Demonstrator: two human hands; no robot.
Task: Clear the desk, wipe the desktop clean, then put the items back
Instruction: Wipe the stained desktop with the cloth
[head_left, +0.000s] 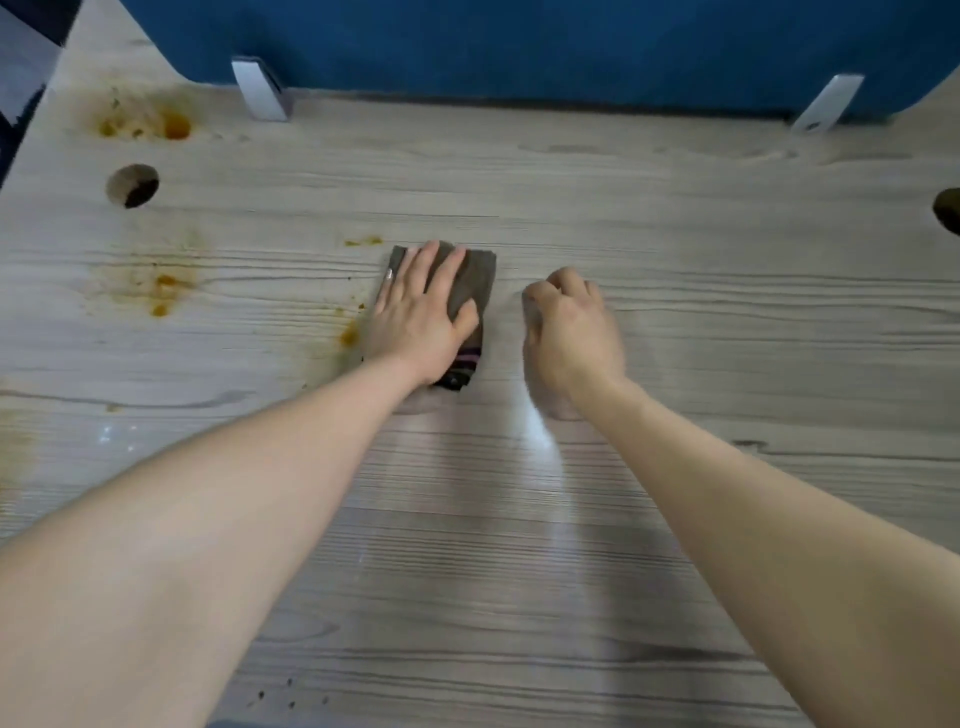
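Wiping underway: desk (675, 234) looks cleared, orange stains (166, 283) left at frame's left & upper left, items not back yet. I see left hand (421, 312) flat, fingers straight, pressing dark folded cloth (475, 275) at center; right hand (571, 332) curled, holding nothing. Pale wood-grain laminate, slight sheen.

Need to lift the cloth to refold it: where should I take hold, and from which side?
Pinch the far right corner of the cloth. It lies flat and bare there, while the left hand presses straight-fingered over its left and near parts. Come from the right with the right hand, which looks free.
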